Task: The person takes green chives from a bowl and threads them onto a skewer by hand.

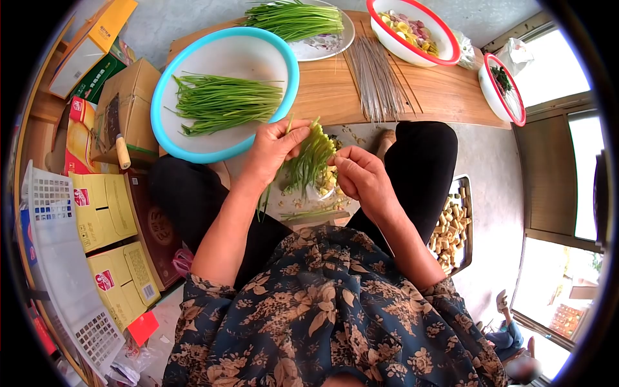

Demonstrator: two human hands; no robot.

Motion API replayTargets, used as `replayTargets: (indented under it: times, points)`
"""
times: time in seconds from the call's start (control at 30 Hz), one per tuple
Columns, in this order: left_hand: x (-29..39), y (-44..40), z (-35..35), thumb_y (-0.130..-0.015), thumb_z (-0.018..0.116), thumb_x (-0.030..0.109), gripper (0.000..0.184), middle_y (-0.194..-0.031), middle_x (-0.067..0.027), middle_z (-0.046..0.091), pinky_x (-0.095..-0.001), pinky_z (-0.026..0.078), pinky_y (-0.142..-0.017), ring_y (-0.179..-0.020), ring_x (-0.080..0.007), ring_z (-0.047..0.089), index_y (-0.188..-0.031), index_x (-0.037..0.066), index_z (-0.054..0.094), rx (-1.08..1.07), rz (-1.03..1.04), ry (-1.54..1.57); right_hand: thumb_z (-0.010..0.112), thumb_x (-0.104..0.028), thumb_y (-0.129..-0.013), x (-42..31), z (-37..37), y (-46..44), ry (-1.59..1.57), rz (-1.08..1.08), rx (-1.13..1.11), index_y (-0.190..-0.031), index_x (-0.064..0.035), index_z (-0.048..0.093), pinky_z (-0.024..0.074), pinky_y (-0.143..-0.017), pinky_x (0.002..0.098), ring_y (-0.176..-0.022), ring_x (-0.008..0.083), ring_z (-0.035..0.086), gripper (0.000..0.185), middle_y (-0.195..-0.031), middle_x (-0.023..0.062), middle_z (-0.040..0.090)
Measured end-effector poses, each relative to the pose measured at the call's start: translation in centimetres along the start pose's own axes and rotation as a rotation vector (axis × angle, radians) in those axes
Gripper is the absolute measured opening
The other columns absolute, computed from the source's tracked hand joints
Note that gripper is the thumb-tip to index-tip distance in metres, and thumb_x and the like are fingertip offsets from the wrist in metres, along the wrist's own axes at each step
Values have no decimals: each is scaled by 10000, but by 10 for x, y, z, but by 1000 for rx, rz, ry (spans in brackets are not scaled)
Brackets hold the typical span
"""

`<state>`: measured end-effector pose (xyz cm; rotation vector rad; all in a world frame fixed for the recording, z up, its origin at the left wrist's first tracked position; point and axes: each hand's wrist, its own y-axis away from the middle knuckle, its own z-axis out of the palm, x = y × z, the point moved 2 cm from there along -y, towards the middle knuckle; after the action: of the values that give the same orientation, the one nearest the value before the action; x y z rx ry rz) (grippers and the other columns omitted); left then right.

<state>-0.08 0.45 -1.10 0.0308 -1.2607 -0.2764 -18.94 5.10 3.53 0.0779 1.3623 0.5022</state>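
Observation:
My left hand point(274, 148) is closed around a bunch of garlic chives point(308, 161), whose green blades hang down between my knees. My right hand point(361, 173) pinches at the pale ends on the bunch's right side; its fingertips partly hide what they grip. Below the bunch, a small container with yellowish bits point(327, 187) is partly covered by the blades and my right hand. Ahead on the left, a blue-rimmed basin point(225, 48) holds a pile of long chives point(222, 103).
On the wooden table point(322, 90) are metal skewers point(377, 80), a plate point(322, 48) of chives, a red-rimmed bowl point(445, 29) of mixed food and a smaller bowl point(487, 84). Boxes point(106, 206) and a knife point(119, 138) are left; a tray point(465, 245) of short pieces lies right. Another person point(506, 335) appears lower right.

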Motion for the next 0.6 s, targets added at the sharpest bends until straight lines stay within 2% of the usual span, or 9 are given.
replayTargets:
  times: [0.07, 0.1, 0.17, 0.2, 0.27, 0.37, 0.5, 0.6]
  points:
    - [-5, -2, 2, -944, 634, 199, 231, -677, 57, 515, -217, 341, -524, -577, -45, 426, -1052, 6, 699, 42, 200, -181, 529, -151, -973, 2, -4, -3, -19, 2, 8, -938, -8, 601, 239, -447, 208, -470, 30, 333, 163, -566, -61, 416]
    - [-8, -4, 0, -944, 634, 199, 231, -677, 57, 515, -217, 341, -524, -577, -45, 426, -1052, 6, 699, 43, 198, -181, 528, -152, -976, 3, -5, -4, -39, -9, 11, -942, -9, 601, 235, -446, 208, -468, 30, 329, 164, -564, -63, 410]
    - [-4, -8, -3, -984, 572, 256, 279, -704, 41, 516, -200, 307, -524, -601, -31, 414, -1097, 28, 685, 126, 468, -493, 527, -153, -979, 4, -9, -3, -59, -18, 15, -945, -10, 600, 231, -446, 209, -467, 31, 324, 165, -561, -64, 405]
    - [-3, -7, -6, -984, 572, 256, 279, -704, 41, 516, -200, 307, -524, -601, -31, 414, -1097, 28, 685, 129, 466, -492, 526, -154, -981, 3, -12, -2, -40, -8, 31, -948, -10, 599, 229, -445, 207, -466, 30, 324, 164, -560, -65, 405]
    - [8, -4, -8, -1007, 524, 278, 315, -678, 49, 450, -185, 282, -521, -589, -25, 363, -1186, 50, 648, 160, 261, -420, 524, -153, -984, 4, -15, -2, -43, -3, 37, -952, -11, 597, 220, -443, 204, -466, 25, 323, 164, -561, -67, 408]
    - [21, 4, -2, -1018, 498, 279, 310, -681, 51, 407, -181, 265, -509, -580, -25, 331, -1210, 62, 606, 106, 216, -270, 525, -150, -983, 5, -16, 0, -41, -5, 43, -949, -10, 598, 221, -442, 204, -466, 24, 324, 161, -564, -67, 413]
    - [10, -1, -2, -1006, 526, 220, 232, -698, 37, 453, -222, 298, -499, -570, -40, 349, -1142, 45, 595, 107, 189, -236, 529, -146, -979, 5, -11, 3, -43, -1, 27, -949, -11, 599, 226, -445, 205, -470, 25, 327, 155, -566, -66, 416]
    - [2, -3, -7, -1001, 525, 218, 183, -746, 34, 502, -180, 282, -501, -572, -32, 367, -1107, 79, 578, 102, 165, -53, 504, -151, -1000, 5, -7, 5, -11, -8, 8, -975, -5, 589, 214, -428, 203, -448, 30, 282, 171, -545, -64, 376]
